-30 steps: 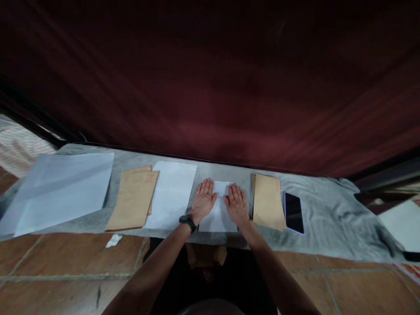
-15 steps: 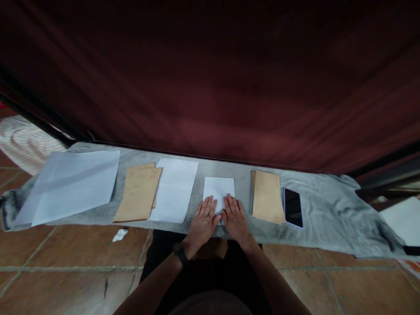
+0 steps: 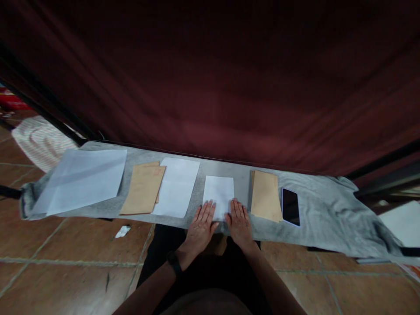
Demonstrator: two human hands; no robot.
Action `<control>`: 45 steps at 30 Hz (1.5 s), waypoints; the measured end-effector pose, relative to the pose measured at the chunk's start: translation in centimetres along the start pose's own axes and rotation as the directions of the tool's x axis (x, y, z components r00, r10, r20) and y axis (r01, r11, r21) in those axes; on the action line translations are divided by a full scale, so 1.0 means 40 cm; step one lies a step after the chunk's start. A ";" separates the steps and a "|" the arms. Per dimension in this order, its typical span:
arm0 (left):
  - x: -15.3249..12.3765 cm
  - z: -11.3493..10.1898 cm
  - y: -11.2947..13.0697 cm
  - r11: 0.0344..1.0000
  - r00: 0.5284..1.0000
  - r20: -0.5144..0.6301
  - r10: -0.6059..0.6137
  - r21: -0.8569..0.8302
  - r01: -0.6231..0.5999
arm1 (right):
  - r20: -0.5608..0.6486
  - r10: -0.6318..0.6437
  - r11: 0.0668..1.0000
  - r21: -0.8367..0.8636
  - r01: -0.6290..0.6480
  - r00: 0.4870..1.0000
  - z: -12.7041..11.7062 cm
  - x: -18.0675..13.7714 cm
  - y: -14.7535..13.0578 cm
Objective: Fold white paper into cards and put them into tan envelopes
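Note:
A small folded white sheet of paper [image 3: 219, 189] lies flat on the grey cloth directly in front of me. My left hand [image 3: 201, 225] rests flat with stretched fingers on its near left edge. On the near right edge lies my right hand [image 3: 240, 222], its fingers also straight. Neither hand grips anything. To the left is a larger white sheet [image 3: 179, 186], partly covered by a stack of brown envelopes [image 3: 142, 190]. Another stack of brown envelopes [image 3: 265, 196] sits right of my right hand.
A phone [image 3: 291, 208] with a dark screen lies beside the right envelopes. Large white sheets [image 3: 87, 181] spread over the bench's left end. Grey cloth [image 3: 323, 210] covers the narrow bench, wrinkled at the right. A dark red curtain [image 3: 210, 96] hangs behind it. Crumpled tissue [image 3: 122, 231] is on the tiled floor.
My hands have moved apart along the near edge of the small sheet, the right one to the right. More of the sheet shows between them. The view has shifted slightly.

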State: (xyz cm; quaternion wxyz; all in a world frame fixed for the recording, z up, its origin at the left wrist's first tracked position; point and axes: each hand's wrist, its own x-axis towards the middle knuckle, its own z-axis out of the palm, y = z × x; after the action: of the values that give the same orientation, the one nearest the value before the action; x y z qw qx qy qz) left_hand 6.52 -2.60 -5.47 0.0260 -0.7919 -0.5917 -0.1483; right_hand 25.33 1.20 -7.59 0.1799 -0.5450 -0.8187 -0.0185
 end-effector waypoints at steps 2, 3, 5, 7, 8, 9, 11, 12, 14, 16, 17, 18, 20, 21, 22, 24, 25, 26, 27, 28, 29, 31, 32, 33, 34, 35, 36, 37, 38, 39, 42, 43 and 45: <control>0.000 0.007 0.023 0.999 0.999 0.008 0.050 0.000 -0.050 | 0.008 -0.019 1.000 0.006 0.019 1.000 -0.005 -0.006 -0.012; -0.002 0.011 0.031 0.998 0.998 0.007 0.059 0.006 -0.059 | 0.011 -0.036 0.999 0.013 0.035 0.999 -0.006 -0.009 -0.018; -0.008 0.019 0.034 0.998 0.998 0.002 0.060 0.021 -0.060 | 0.010 -0.055 0.998 0.027 0.055 0.998 -0.008 -0.016 -0.027; -0.018 0.022 0.022 0.998 0.998 0.000 0.062 0.025 -0.062 | 0.006 -0.050 0.998 0.032 0.050 0.999 -0.008 -0.024 -0.026; -0.024 0.022 0.013 0.998 0.998 -0.001 0.061 0.024 -0.061 | 0.006 -0.044 0.999 0.031 0.044 0.999 -0.009 -0.028 -0.022; -0.030 0.020 0.002 0.998 0.998 -0.001 0.057 0.024 -0.056 | 0.009 -0.043 0.999 0.028 0.043 0.999 -0.010 -0.033 -0.016; -0.040 0.016 -0.020 0.999 0.999 0.001 0.046 0.024 -0.046 | 0.019 -0.055 0.998 0.027 0.055 0.998 -0.012 -0.041 -0.001; -0.042 0.013 -0.029 0.999 0.999 0.004 0.039 0.021 -0.039 | 0.023 -0.062 0.998 0.029 0.062 0.998 -0.013 -0.044 0.006; -0.041 0.008 -0.042 0.999 0.999 0.019 0.034 0.013 -0.034 | 0.029 -0.072 0.997 0.038 0.071 0.997 -0.014 -0.049 0.017; -0.030 0.002 -0.046 0.999 0.998 0.050 0.038 0.021 -0.039 | 0.038 -0.077 0.996 0.052 0.075 0.996 -0.015 -0.050 0.023; -0.021 -0.001 -0.045 0.998 0.996 0.073 0.043 0.039 -0.046 | 0.043 -0.078 0.995 0.059 0.075 0.996 -0.016 -0.049 0.025; -0.010 -0.005 -0.043 0.996 0.993 0.103 0.050 0.067 -0.057 | 0.047 -0.079 0.995 0.069 0.076 0.996 -0.016 -0.048 0.026; 0.014 -0.014 -0.038 0.986 0.981 0.176 0.078 0.133 -0.102 | 0.051 -0.087 0.992 0.101 0.082 0.995 -0.015 -0.042 0.029; 0.026 -0.019 -0.035 0.976 0.972 0.215 0.098 0.171 -0.136 | 0.045 -0.088 0.989 0.126 0.082 0.995 -0.013 -0.037 0.031; 0.037 -0.023 -0.032 0.961 0.960 0.254 0.121 0.214 -0.178 | 0.032 -0.074 0.985 0.156 0.068 0.997 -0.010 -0.031 0.033; 0.053 -0.030 -0.026 0.908 0.933 0.320 0.165 0.321 -0.270 | -0.012 0.025 0.976 0.218 -0.022 1.000 0.000 -0.015 0.038; 0.058 -0.033 -0.023 0.873 0.923 0.340 0.178 0.378 -0.308 | -0.036 0.092 0.967 0.241 -0.081 0.995 0.006 -0.004 0.040; 0.061 -0.034 -0.020 0.841 0.918 0.351 0.185 0.427 -0.333 | -0.055 0.158 0.956 0.259 -0.139 0.986 0.014 0.008 0.043; 0.063 -0.035 -0.018 0.814 0.916 0.354 0.189 0.465 -0.348 | -0.065 0.215 0.941 0.281 -0.188 0.975 0.022 0.020 0.044; 0.063 -0.036 -0.018 0.801 0.917 0.348 0.193 0.485 -0.352 | -0.064 0.254 0.925 0.309 -0.223 0.965 0.030 0.032 0.046; 0.064 -0.036 -0.018 0.806 0.924 0.332 0.190 0.484 -0.339 | -0.056 0.277 0.909 0.340 -0.242 0.959 0.037 0.042 0.049; 0.064 -0.038 -0.026 0.867 0.944 0.283 0.167 0.413 -0.277 | -0.036 0.297 0.877 0.406 -0.258 0.954 0.047 0.055 0.055; 0.066 -0.041 -0.032 0.908 0.954 0.257 0.152 0.345 -0.237 | -0.031 0.296 0.864 0.435 -0.254 0.955 0.050 0.056 0.059; 0.068 -0.046 -0.039 0.945 0.964 0.232 0.132 0.263 -0.192 | -0.033 0.287 0.857 0.456 -0.241 0.957 0.051 0.055 0.064; 0.071 -0.055 -0.046 0.972 0.971 0.210 0.111 0.179 -0.150 | -0.039 0.276 0.851 0.474 -0.226 0.960 0.049 0.051 0.071; 0.076 -0.067 -0.053 0.987 0.977 0.190 0.095 0.108 -0.117 | -0.045 0.267 0.844 0.493 -0.211 0.963 0.045 0.046 0.078; 0.083 -0.083 -0.059 0.995 0.983 0.163 0.080 0.051 -0.090 | -0.050 0.258 0.838 0.509 -0.198 0.965 0.038 0.041 0.085; 0.092 -0.104 -0.064 0.997 0.989 0.130 0.069 0.008 -0.070 | -0.058 0.254 0.830 0.525 -0.186 0.966 0.027 0.037 0.092; 0.102 -0.129 -0.067 0.998 0.995 0.086 0.055 -0.027 -0.053 | -0.068 0.253 0.820 0.545 -0.176 0.965 0.013 0.035 0.098; 0.114 -0.159 -0.069 0.997 0.999 0.034 0.042 -0.061 -0.040 | -0.079 0.252 0.810 0.562 -0.166 0.965 -0.004 0.036 0.103; 0.157 -0.261 -0.072 0.985 0.995 -0.053 0.083 -0.149 -0.090 | -0.113 0.233 0.774 0.623 -0.114 0.966 -0.066 0.060 0.107; 0.172 -0.296 -0.073 0.977 0.993 -0.085 0.085 -0.190 -0.100 | -0.115 0.223 0.774 0.625 -0.104 0.968 -0.088 0.074 0.104; 0.202 -0.356 -0.078 0.938 0.988 -0.138 0.071 -0.329 -0.113 | -0.102 0.211 0.749 0.655 -0.093 0.972 -0.125 0.101 0.094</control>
State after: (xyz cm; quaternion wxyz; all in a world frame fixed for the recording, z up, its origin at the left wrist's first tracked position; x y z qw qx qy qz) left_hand 2.75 2.77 9.85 -0.0656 -0.8008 -0.5173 -0.2947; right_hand 28.72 5.18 -2.28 0.4265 -0.5109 -0.7091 0.2329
